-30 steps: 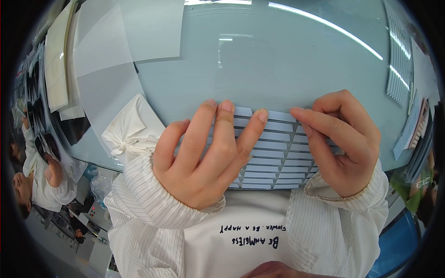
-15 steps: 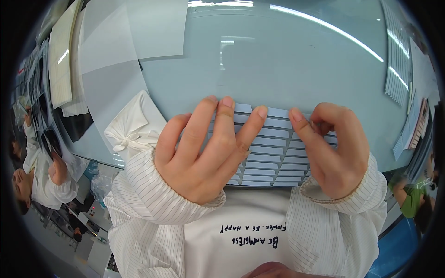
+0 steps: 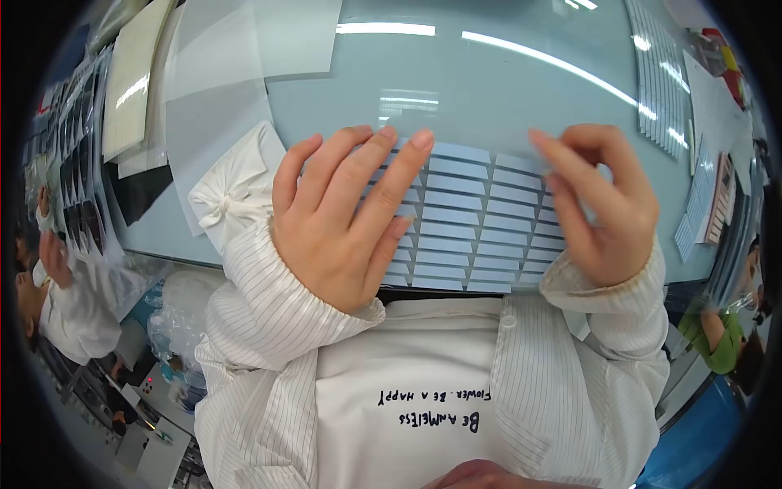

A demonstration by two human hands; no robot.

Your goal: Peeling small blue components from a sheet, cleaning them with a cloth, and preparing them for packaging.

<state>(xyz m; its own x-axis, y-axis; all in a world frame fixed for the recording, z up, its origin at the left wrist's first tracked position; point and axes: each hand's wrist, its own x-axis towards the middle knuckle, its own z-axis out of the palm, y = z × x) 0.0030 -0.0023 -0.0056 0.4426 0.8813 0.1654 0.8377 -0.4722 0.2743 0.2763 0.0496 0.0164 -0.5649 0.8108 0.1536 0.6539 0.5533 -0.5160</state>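
Wears a white shirt (image 3: 407, 342) at six o'clock. Beyond it, has pale blue strips (image 3: 446, 231) in stacked rows around centre, on a glossy tabletop (image 3: 472, 102). Lays the left hand (image 3: 330, 224) over their left part toward nine, palm down, fingers spread and slightly bent toward twelve, fingertips at the far edge. Holds the right hand (image 3: 607, 208) near three, curled, index and thumb parted toward ten; too blurred to tell whether touching a strip. Farther off, has translucent sheets (image 3: 236, 57) at eleven, a ribbed stack (image 3: 656, 81) at two
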